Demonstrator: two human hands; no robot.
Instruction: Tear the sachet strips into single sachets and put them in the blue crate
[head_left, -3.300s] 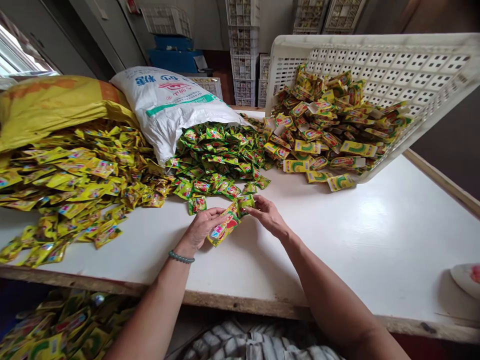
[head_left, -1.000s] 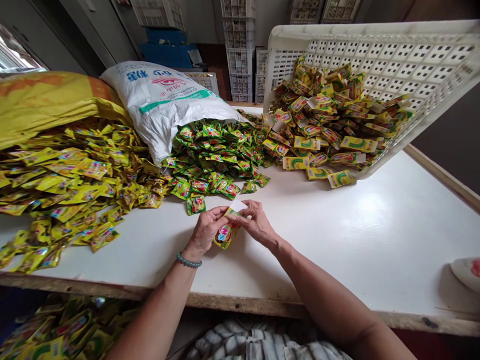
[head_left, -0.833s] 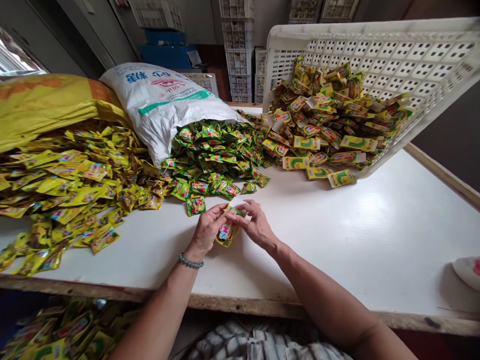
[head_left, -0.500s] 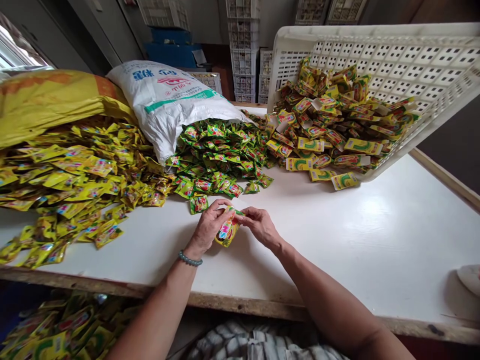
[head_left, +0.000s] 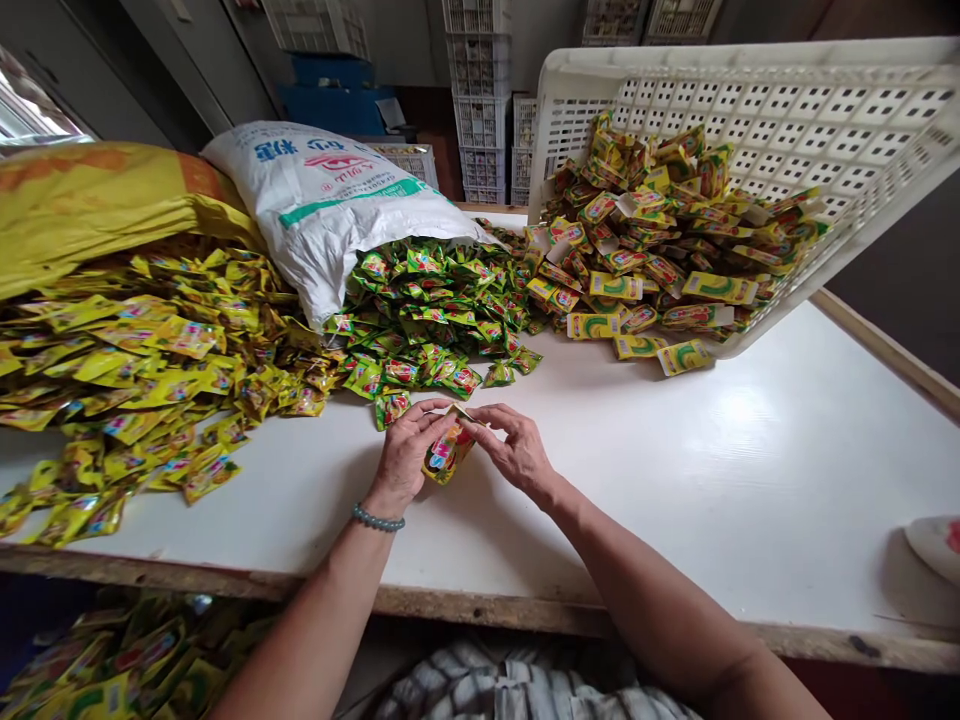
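Between my two hands, just above the white table [head_left: 637,500], is a small yellow packet [head_left: 444,458] with bright printed letters. My left hand [head_left: 405,455] wraps around its left side, thumb across the front. The fingers of my right hand [head_left: 517,450] pinch its upper right edge, where the top looks parted. Fingers partly hide the packet's upper part. Just beyond my left fingertips lies a green sachet [head_left: 391,408], apart from the larger heap of green sachets [head_left: 435,320].
A white sack [head_left: 330,190] lies behind the green heap. To its left, yellow sachets [head_left: 165,340] spill from a yellow sack [head_left: 112,200]. A tipped white plastic crate [head_left: 555,130] holds small yellow boxes [head_left: 637,230]. More packets [head_left: 135,650] lie below the table's front edge.
The packet's top edge has turned and looks more parted, with my right fingers now over its upper right. Both hands stay in nearly the same place. The view has shifted slightly.
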